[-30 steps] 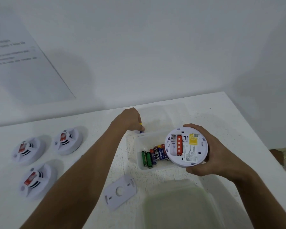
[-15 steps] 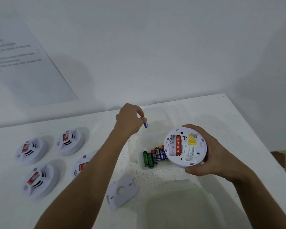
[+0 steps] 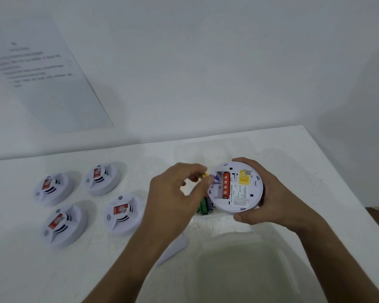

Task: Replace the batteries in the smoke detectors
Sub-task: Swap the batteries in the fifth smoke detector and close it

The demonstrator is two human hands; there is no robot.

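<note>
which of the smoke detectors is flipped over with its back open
The smoke detector held in the right hand: its back faces up, showing a red battery. The four on the table lie face up.

A single head-worn wide-angle camera looks forward and steeply down on a white table (image 3: 293, 154), close enough that both forearms enter from the bottom edge at 6 o'clock. The back wall (image 3: 206, 62) fills the upper half toward 12 o'clock; four smoke detectors (image 3: 53, 188) sit at 9 o'clock. With one view only, nothing overlaps.
</note>
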